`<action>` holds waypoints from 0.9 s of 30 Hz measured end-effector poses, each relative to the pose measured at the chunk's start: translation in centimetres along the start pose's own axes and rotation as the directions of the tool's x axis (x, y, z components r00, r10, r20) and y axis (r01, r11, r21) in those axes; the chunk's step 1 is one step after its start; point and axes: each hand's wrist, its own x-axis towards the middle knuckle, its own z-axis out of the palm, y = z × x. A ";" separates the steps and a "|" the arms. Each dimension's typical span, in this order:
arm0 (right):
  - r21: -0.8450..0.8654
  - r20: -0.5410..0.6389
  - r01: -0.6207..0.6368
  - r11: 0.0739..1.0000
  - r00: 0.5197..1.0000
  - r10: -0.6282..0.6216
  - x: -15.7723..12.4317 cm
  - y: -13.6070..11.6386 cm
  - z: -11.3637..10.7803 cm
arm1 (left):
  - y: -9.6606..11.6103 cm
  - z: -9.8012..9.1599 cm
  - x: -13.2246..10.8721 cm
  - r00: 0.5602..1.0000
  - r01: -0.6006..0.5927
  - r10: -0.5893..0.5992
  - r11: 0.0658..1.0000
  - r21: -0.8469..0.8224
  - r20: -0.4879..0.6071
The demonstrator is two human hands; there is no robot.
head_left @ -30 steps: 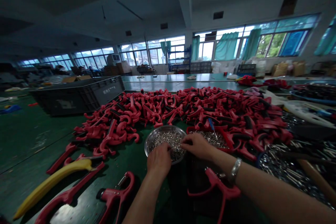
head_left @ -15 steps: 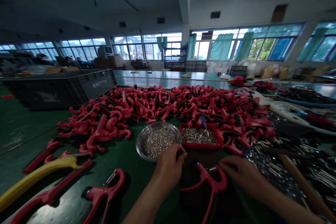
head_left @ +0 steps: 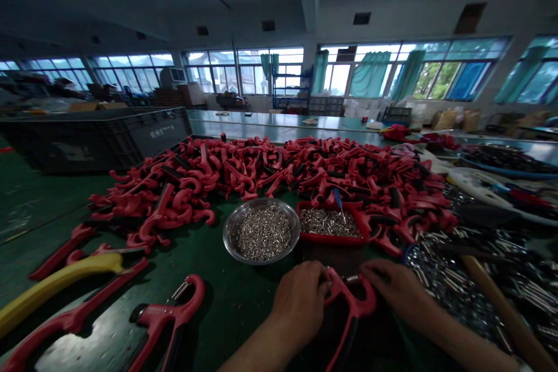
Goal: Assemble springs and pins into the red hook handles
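Head view: one red plastic handle at the near bench edge, clenched in the left hand, right hand curled against its far side (firmness of grip unclear). Just beyond: steel bowl of small metal bits, red tray, heaped red handles.

Bench: green-topped workbench
Bowl: steel bowl of small silver metal parts
Tray: red tray of metal pins, just beside the bowl
Heap: red-and-black plastic handles behind both
Right: loose metal pieces around a wooden handle
Far left: dark plastic crate
Back wall: windows with teal curtains
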 end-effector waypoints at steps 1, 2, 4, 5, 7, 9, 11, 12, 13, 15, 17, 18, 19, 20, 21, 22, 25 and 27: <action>-0.002 -0.001 0.001 1.000 1.000 -0.001 -0.1 0.0 0.0 | 0.0 0.1 0.0 1.000 -0.002 0.002 1.000 0.003 -0.004; -0.005 -0.004 0.003 1.000 1.000 -0.003 -0.1 0.1 0.0 | 0.0 0.1 -0.1 1.000 -0.002 0.002 1.000 0.005 -0.008; -0.015 -0.012 0.011 1.000 1.000 -0.011 -0.2 0.2 0.0 | 0.0 0.1 0.0 1.000 0.002 -0.002 1.000 0.008 -0.008; -0.021 -0.016 0.016 1.000 1.000 -0.017 -0.3 0.2 0.0 | 0.0 0.1 0.0 1.000 0.001 -0.001 1.000 0.009 -0.007; -0.038 -0.025 0.034 0.999 0.999 -0.035 -0.3 0.3 0.0 | -0.1 0.1 0.1 1.000 -0.003 0.003 1.000 0.013 -0.004; -0.064 -0.034 0.055 0.996 0.998 -0.057 -0.3 0.4 0.0 | -0.2 0.1 0.1 1.000 -0.006 0.006 1.000 0.020 -0.002; -0.104 -0.044 0.080 0.991 0.995 -0.085 -0.3 0.5 0.0 | -0.4 0.2 0.2 1.000 -0.007 0.007 1.000 0.028 -0.006; -0.129 -0.048 0.096 0.987 0.994 -0.103 -0.3 0.6 0.0 | -0.4 0.3 0.1 1.000 -0.008 0.008 0.999 0.033 -0.009; -0.156 -0.051 0.115 0.981 0.991 -0.124 -0.4 0.7 0.0 | -0.4 0.4 0.1 1.000 -0.007 0.008 0.999 0.038 -0.011; -0.219 -0.058 0.161 0.962 0.982 -0.178 -0.5 0.8 0.1 | -0.4 0.4 0.0 1.000 -0.007 0.008 0.999 0.044 -0.015; -0.284 -0.061 0.221 0.933 0.967 -0.247 -0.6 0.8 0.1 | -0.3 0.4 0.0 1.000 -0.008 0.008 0.999 0.053 -0.007; -0.314 -0.056 0.254 0.915 0.957 -0.285 -0.7 0.8 0.1 | -0.2 0.4 0.0 1.000 -0.005 0.005 0.998 0.061 0.000; -0.340 -0.046 0.290 0.895 0.945 -0.323 -0.8 0.8 0.1 | -0.1 0.3 0.0 1.000 -0.005 0.004 0.997 0.072 0.005; -0.363 -0.028 0.326 0.873 0.933 -0.360 -0.8 0.8 0.1 | 0.0 0.3 0.0 1.000 -0.006 0.005 0.997 0.083 0.009; -0.382 -0.007 0.360 0.851 0.920 -0.392 -0.9 0.9 0.1 | 0.1 0.2 0.0 1.000 -0.008 0.006 0.995 0.095 0.012; -0.397 0.015 0.392 0.830 0.907 -0.421 -0.8 0.9 0.0 | 0.1 0.2 0.0 1.000 -0.010 0.009 0.994 0.106 0.012; -0.428 0.085 0.470 0.772 0.871 -0.483 -0.6 1.2 -0.3 | 0.0 0.4 0.0 1.000 -0.026 0.026 0.992 0.127 -0.002; -0.433 0.122 0.505 0.747 0.854 -0.506 -0.4 1.3 -0.4 | -0.1 0.7 0.0 0.999 -0.034 0.037 0.992 0.124 -0.020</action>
